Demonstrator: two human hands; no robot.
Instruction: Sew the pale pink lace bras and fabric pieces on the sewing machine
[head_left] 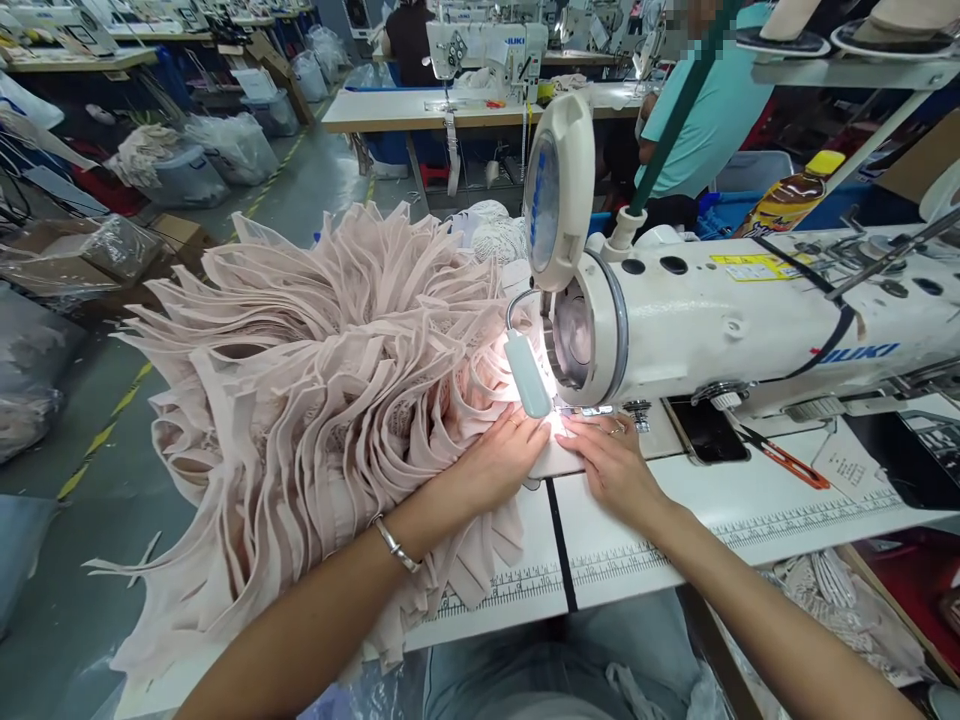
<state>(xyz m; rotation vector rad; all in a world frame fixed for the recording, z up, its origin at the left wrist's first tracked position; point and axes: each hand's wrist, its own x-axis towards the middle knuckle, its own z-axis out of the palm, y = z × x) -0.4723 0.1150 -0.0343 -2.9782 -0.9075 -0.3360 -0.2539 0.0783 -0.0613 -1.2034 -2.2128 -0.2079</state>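
A white sewing machine [675,310] stands on the table with its round end cover swung up. Under its lit lamp [527,375], my left hand [510,450] lies on pale pink fabric, fingertips together near the needle area. Close beside it on the right, my right hand [611,460] reaches to the same bright spot, its fingers bent and pointing left. Glare and the fingers hide what either hand holds, if anything. A large heap of pink fabric pieces [330,400] fills the left of the table and reaches my left forearm.
On the table's right lie a phone [705,430], orange-handled snips [787,462] and a paper [851,463]. A bottle [791,197] stands behind the machine. A ruler strip [637,557] runs along the front edge. A person in a teal shirt [712,110] sits beyond.
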